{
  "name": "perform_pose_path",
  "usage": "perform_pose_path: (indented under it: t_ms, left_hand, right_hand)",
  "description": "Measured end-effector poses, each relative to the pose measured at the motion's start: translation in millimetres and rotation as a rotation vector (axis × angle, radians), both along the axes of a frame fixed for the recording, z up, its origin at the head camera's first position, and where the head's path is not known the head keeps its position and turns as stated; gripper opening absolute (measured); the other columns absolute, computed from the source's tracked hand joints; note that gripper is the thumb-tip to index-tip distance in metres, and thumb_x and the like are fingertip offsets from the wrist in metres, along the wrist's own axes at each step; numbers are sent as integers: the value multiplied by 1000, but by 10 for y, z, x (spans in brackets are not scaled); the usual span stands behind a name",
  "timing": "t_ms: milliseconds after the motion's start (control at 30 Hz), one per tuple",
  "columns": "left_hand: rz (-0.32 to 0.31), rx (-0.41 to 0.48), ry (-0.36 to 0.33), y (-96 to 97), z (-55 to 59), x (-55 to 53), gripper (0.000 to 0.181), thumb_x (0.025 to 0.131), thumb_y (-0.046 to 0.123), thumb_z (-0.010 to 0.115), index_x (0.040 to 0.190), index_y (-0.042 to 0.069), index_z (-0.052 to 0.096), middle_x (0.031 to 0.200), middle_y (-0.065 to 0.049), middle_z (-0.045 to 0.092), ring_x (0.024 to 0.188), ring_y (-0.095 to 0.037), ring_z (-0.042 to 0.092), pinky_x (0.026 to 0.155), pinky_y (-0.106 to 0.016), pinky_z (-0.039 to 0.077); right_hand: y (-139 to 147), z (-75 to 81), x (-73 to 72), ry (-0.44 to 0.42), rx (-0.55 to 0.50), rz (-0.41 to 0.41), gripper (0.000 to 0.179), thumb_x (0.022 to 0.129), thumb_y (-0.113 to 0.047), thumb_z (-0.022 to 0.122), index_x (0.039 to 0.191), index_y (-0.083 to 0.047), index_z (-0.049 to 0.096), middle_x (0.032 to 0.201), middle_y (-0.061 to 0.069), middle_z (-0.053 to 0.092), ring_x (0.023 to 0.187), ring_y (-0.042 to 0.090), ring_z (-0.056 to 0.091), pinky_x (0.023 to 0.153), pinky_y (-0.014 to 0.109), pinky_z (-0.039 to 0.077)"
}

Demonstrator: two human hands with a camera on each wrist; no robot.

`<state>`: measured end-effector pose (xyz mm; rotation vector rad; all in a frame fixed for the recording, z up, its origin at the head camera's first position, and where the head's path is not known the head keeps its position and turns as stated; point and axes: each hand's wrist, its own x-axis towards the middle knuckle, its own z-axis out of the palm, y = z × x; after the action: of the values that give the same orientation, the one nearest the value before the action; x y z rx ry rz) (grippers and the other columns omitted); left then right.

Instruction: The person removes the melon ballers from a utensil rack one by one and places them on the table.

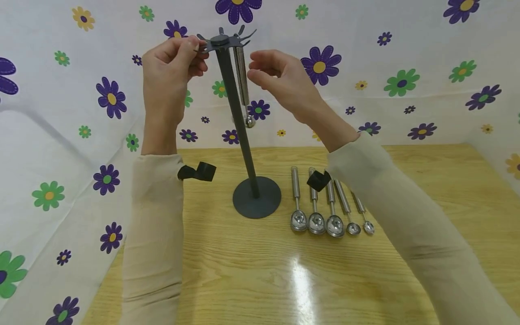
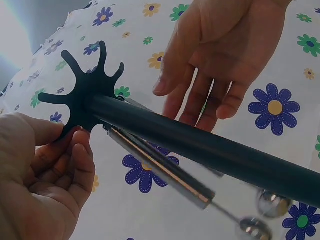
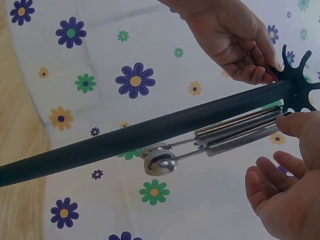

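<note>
A dark metal stand (image 1: 238, 122) has a round base and a crown of curved hooks (image 1: 220, 40) at its top. My left hand (image 1: 168, 67) pinches one of the hooks between thumb and fingers. Two steel spoons with cylindrical handles and small round bowls hang from the crown, bowls down; one handle (image 2: 162, 167) shows plainly in the left wrist view. My right hand (image 1: 286, 83) is beside these spoons with its fingers loosely bent and nothing in its grasp. In the right wrist view a finger overlaps a handle's top end (image 3: 245, 134); whether it touches I cannot tell.
Right of the stand's base (image 1: 257, 210), several steel spoons (image 1: 299, 220) lie in a row on the wooden table (image 1: 243, 271), bowls toward me. Three have larger bowls. My right sleeve (image 1: 398, 198) passes over that side. A flowered cloth (image 1: 426, 36) hangs behind.
</note>
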<state>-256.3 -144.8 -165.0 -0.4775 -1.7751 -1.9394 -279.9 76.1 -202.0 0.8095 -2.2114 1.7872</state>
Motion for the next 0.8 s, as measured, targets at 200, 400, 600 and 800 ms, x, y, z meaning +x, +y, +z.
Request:
perform_pose_path:
  t_ms: [200, 400, 600, 800]
  left_hand:
    - [-4, -8, -16, 19, 2, 12, 18, 104, 10, 63, 102, -1, 77, 92, -12, 69, 77, -21, 63, 85, -28, 55]
    - [-13, -13, -22, 21, 5, -3, 19, 104, 10, 62, 105, -1, 77, 93, -12, 69, 78, -21, 63, 86, -29, 54]
    - [-27, -1, -28, 23, 16, -26, 18, 104, 10, 62, 103, -1, 77, 93, -13, 69, 78, -21, 63, 85, -29, 54]
    - [-42, 17, -36, 43, 26, -37, 18, 104, 10, 62, 102, -1, 76, 92, -13, 69, 77, -21, 62, 82, -28, 54]
  right_hand:
    - [-138, 9, -51, -9, -41, 76, 38, 105, -10, 61, 141, 0, 57, 124, 12, 64, 107, 23, 59, 92, 30, 49]
    - [-183, 34, -50, -20, -60, 91, 25, 105, -7, 59, 128, 3, 65, 110, 12, 67, 99, 26, 61, 88, 33, 52]
    - [-96, 71, -72, -83, 5, 81, 25, 104, -10, 62, 125, 4, 69, 114, 15, 67, 102, 24, 61, 94, 33, 53]
    - [39, 99, -77, -141, 144, 59, 29, 104, -12, 64, 128, 2, 68, 109, 11, 67, 101, 24, 58, 95, 33, 50]
